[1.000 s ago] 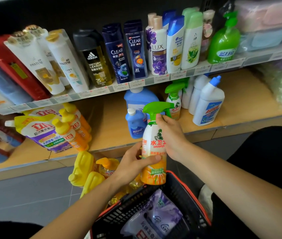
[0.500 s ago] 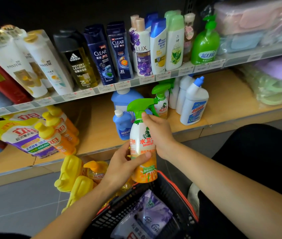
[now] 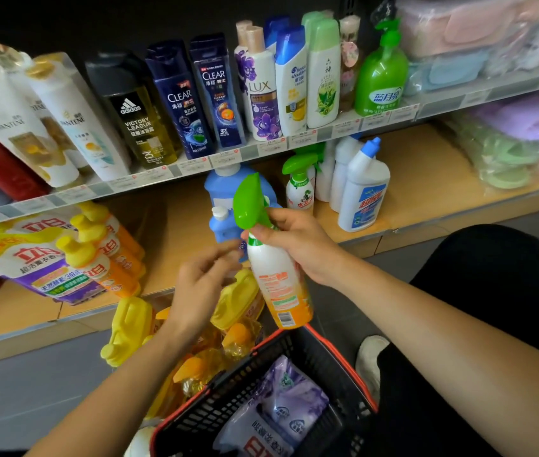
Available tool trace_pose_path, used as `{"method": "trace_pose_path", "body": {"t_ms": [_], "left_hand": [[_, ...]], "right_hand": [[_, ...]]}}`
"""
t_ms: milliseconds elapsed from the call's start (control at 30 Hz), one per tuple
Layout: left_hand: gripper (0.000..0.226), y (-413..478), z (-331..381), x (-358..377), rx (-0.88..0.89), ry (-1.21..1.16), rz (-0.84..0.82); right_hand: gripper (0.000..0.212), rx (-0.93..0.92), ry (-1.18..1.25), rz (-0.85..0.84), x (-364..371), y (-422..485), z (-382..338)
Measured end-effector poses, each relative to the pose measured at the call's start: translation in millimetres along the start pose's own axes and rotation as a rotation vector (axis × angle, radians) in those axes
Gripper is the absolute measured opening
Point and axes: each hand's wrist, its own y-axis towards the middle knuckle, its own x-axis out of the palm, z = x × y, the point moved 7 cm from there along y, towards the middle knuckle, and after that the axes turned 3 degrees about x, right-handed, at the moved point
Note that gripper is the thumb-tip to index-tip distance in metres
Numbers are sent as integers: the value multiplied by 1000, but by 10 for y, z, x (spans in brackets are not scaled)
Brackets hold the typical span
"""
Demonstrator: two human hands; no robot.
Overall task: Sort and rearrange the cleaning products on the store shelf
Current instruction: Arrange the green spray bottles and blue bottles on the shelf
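Observation:
A white-and-orange spray bottle (image 3: 278,285) with a green trigger head hangs tilted above the basket. My right hand (image 3: 297,242) grips it round the neck, just under the trigger. My left hand (image 3: 200,285) hovers to the left of the bottle with its fingers loosely bent, blurred, holding nothing. On the lower wooden shelf (image 3: 426,179) behind stand a matching green-trigger spray bottle (image 3: 299,186), blue bottles (image 3: 225,206) and white toilet-cleaner bottles (image 3: 362,189).
A black basket with a red rim (image 3: 337,354) below holds a purple refill pouch (image 3: 281,407). Yellow jugs (image 3: 129,328) sit on the floor to its left. Orange detergent bottles (image 3: 109,255) lie at lower left. Shampoos (image 3: 195,97) line the upper shelf.
My left hand has let go of the spray bottle and drawn back to the left. My right hand has turned the bottle so its back label faces me, and tilted it.

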Motion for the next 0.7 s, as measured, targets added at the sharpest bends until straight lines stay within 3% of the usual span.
{"method": "trace_pose_path", "body": {"t_ms": [167, 267, 333, 467, 700], "left_hand": [[47, 186, 254, -136, 78, -276, -126], [51, 199, 329, -85, 93, -353, -279], [49, 197, 375, -82, 133, -389, -292], [25, 221, 406, -192, 161, -437, -113], [29, 143, 455, -187, 323, -86, 97]], "right_hand": [[20, 146, 130, -364, 290, -117, 9], [28, 209, 187, -473, 413, -209, 26], [33, 213, 216, -489, 440, -228, 17], [43, 117, 139, -381, 366, -151, 27], [38, -184, -60, 59, 40, -62, -5]]}}
